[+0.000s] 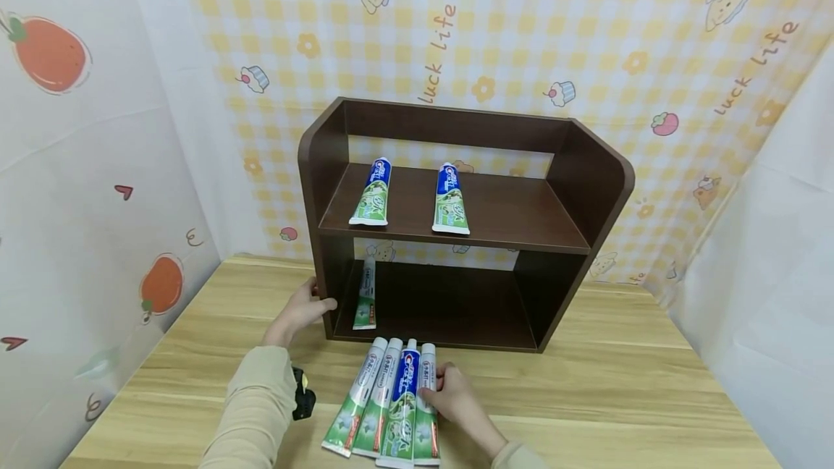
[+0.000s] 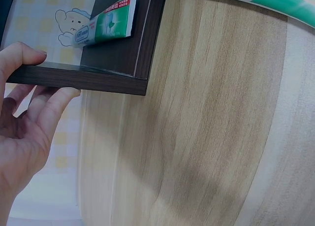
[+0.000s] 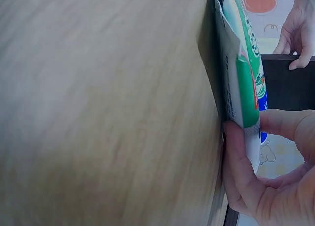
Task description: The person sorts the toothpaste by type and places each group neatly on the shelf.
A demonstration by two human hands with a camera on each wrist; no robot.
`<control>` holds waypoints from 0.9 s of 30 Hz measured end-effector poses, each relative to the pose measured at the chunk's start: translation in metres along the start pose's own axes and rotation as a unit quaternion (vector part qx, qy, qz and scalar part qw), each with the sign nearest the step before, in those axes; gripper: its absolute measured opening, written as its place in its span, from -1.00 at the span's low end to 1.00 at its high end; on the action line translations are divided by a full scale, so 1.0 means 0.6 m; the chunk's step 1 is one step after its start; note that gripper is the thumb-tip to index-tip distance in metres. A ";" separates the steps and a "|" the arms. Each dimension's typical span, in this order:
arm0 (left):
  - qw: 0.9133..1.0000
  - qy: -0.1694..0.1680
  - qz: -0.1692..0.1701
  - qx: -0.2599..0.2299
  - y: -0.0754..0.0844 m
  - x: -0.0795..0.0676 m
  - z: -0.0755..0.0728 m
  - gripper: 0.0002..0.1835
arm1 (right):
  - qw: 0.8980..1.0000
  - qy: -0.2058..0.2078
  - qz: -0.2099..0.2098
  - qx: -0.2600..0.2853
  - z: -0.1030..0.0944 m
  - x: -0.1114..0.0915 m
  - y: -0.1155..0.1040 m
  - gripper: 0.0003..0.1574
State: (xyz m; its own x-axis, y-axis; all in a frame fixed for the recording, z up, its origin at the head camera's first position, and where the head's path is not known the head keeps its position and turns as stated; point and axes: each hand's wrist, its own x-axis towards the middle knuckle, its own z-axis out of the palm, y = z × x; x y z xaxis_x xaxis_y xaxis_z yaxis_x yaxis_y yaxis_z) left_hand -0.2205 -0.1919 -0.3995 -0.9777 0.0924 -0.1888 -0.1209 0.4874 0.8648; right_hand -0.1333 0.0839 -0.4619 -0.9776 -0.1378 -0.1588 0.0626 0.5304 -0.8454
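Note:
My left hand (image 1: 305, 307) grips the left side panel of the dark brown shelf (image 1: 443, 241), thumb on the inner face and fingers outside, as the left wrist view shows. With my right hand (image 1: 454, 394) I pinch the rightmost toothpaste tube (image 1: 426, 411), white and green, between thumb and fingers. Beside it on the table lie a blue and green Crest tube (image 1: 402, 411) and two more white and green tubes, one of them the leftmost tube (image 1: 355, 400), fanned close together. On the lower shelf, near its left wall, lies another white and green tube (image 2: 110, 21).
Two Crest tubes, a left one (image 1: 373, 194) and a right one (image 1: 450, 201), lie on the upper shelf. The wooden table (image 1: 606, 389) runs up to a checked, printed backdrop (image 1: 260, 129). A black strap device (image 1: 302, 394) sits at my left wrist.

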 end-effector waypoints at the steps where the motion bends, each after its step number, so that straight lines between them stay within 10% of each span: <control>1: 1.000 0.001 0.000 0.000 0.000 0.000 0.000 -0.23 | 1.000 -0.001 0.001 0.001 0.000 0.000 -0.001 -0.67; 27: 1.000 0.015 0.004 -0.010 -0.003 0.000 0.003 -0.28 | 0.992 -0.045 0.020 0.118 -0.046 0.018 -0.010 -0.38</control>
State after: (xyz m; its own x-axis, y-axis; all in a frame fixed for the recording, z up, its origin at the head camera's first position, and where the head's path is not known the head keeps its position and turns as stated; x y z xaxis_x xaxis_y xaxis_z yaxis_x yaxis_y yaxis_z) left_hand -0.2197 -0.1914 -0.4017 -0.9834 0.0702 -0.1671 -0.1152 0.4697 0.8753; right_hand -0.1500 0.1024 -0.4445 -0.9523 -0.2001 -0.2306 0.1565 0.3287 -0.9314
